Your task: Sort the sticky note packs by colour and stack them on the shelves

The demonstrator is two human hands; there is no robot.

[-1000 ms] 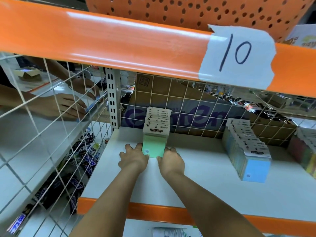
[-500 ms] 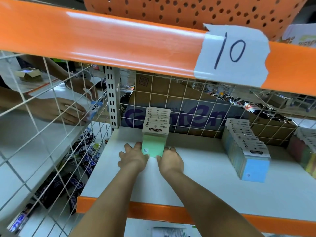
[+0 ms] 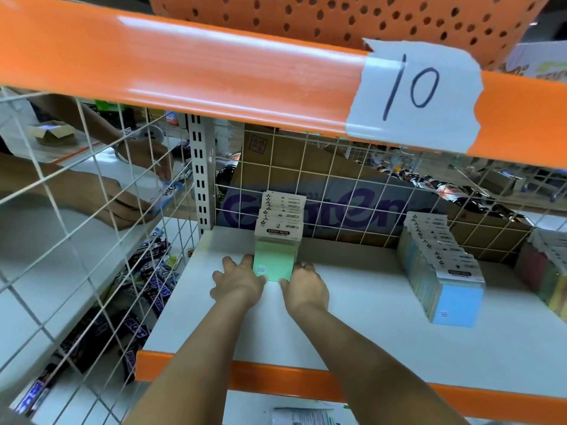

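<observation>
A row of green sticky note packs [image 3: 274, 266] stands upright on the white shelf [image 3: 352, 326], running back toward the wire mesh. My left hand [image 3: 237, 282] presses its fingertips against the left side of the front green pack. Pressing the pack's right side is my right hand [image 3: 303, 286]. Neither hand lifts it. A row of blue sticky note packs [image 3: 455, 306] stands further right on the same shelf. At the right edge is a row of mixed-colour packs [image 3: 549, 277], partly cut off.
An orange shelf beam [image 3: 214, 72] with a taped "10" label [image 3: 412, 87] hangs low overhead. Wire mesh [image 3: 337, 191] backs the shelf and a mesh wall [image 3: 92, 240] closes the left side. Behind it, another person's hands [image 3: 122, 204] hold a blue-white bar above chocolate bars [image 3: 144, 289].
My hands stay against the green pack. Behind the left mesh, the other person's hands have brought the blue-white bar to the right.
</observation>
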